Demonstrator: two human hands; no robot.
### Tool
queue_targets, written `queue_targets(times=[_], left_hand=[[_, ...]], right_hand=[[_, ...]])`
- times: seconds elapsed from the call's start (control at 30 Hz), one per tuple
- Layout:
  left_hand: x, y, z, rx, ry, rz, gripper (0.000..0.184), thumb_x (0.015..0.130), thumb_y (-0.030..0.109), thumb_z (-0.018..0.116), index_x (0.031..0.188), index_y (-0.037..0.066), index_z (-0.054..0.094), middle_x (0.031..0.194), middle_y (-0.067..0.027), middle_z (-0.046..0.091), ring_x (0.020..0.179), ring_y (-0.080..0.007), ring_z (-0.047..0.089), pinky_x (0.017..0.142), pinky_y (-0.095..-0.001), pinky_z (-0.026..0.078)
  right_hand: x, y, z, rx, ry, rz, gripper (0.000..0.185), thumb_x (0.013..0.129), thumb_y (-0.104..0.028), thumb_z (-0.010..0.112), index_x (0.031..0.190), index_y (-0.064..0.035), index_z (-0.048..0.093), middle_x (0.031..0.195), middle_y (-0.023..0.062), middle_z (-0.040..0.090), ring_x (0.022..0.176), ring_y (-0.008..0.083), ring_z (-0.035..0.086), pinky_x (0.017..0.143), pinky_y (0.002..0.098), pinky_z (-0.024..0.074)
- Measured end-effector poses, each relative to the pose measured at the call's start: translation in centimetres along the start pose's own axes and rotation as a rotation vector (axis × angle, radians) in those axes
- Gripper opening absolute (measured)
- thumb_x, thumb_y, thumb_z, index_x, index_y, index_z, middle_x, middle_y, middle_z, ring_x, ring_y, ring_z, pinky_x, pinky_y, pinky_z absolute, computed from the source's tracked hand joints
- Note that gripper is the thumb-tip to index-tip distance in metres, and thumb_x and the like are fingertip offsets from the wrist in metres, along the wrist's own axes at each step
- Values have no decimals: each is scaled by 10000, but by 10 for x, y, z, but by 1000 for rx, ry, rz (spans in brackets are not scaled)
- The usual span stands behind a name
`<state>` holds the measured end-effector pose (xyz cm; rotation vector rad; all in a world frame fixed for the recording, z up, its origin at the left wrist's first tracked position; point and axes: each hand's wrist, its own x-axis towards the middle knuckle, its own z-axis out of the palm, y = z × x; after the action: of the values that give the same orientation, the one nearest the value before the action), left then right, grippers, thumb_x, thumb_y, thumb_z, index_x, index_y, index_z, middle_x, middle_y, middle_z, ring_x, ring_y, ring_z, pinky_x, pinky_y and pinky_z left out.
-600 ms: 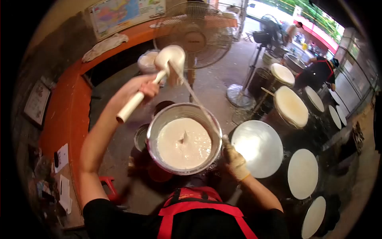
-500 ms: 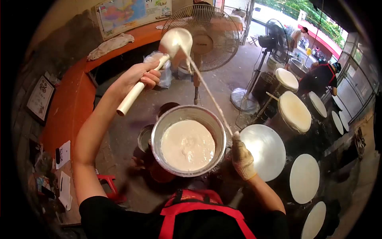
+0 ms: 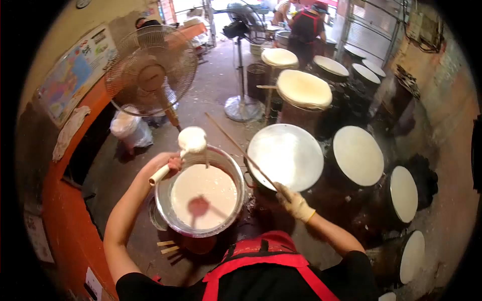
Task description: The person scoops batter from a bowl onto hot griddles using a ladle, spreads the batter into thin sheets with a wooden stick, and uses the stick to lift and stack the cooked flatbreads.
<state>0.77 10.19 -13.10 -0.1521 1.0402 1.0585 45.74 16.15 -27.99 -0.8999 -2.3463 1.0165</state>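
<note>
My bare left hand (image 3: 168,161) is wrapped round the pale handle of a ladle (image 3: 193,139). The ladle's bowl hangs above the far rim of a large metal pot (image 3: 240,200), with a drip trailing from it. Thick, cream-coloured batter (image 3: 203,198) fills the lower part of that pot, and the ladle's shadow falls on it. My right hand (image 3: 296,203), in a whitish work glove, grips one end of a long thin stick (image 3: 241,152). The stick slants up to the left, apart from the ladle, over the near-left edge of a round silvery metal plate (image 3: 286,158).
Several drums with round whitish tops, such as this cover (image 3: 358,155), line the right side. Two standing fans (image 3: 151,75) are ahead. A white bucket (image 3: 125,123) sits left, near an orange counter (image 3: 55,200). Another person (image 3: 306,30) bends over at the back.
The ladle has come down from high up towards the pot rim and parted from the stick. My right hand has moved up beside the metal plate. The view has turned right.
</note>
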Motion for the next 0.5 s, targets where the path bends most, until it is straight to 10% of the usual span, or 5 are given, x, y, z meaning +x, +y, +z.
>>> queue_targets(times=[0.07,0.1,0.23,0.37,0.5], left_hand=[[9,-6,57,139,-106,40,137,963,122,355,935,-10,383,656,18,414,444,-25,367,333,-158,333],[18,-10,83,160,-128,86,126,961,109,361,930,-11,387,669,18,415,461,-19,374,351,-147,326],[49,-39,196,774,-58,516,94,890,69,490,924,6,428,664,2,404,486,-45,362,378,-198,296],[104,-79,261,1273,-47,815,379,765,60,572,1116,-38,469,671,-72,531,495,-148,507,399,-289,395],[149,-140,301,1429,-34,882,397,742,22,617,1113,-30,486,700,-79,558,516,-121,537,372,-247,370]], right_hand=[[-1,-15,-45,110,-46,195,427,923,-139,454,1339,-67,388,973,190,654,848,233,660,740,332,549],[2,-5,-55,-85,108,-159,406,940,-162,432,1335,-71,401,961,152,663,795,216,663,655,327,552],[25,-15,-117,-201,282,-332,437,949,-211,420,1378,-153,363,1006,120,621,769,181,629,631,332,539],[21,10,-159,-603,282,50,456,965,-391,346,1410,-318,274,912,126,594,622,175,559,541,311,512],[-10,45,-194,57,210,516,404,954,-362,408,1356,-323,397,1151,180,574,812,198,614,778,360,517]])
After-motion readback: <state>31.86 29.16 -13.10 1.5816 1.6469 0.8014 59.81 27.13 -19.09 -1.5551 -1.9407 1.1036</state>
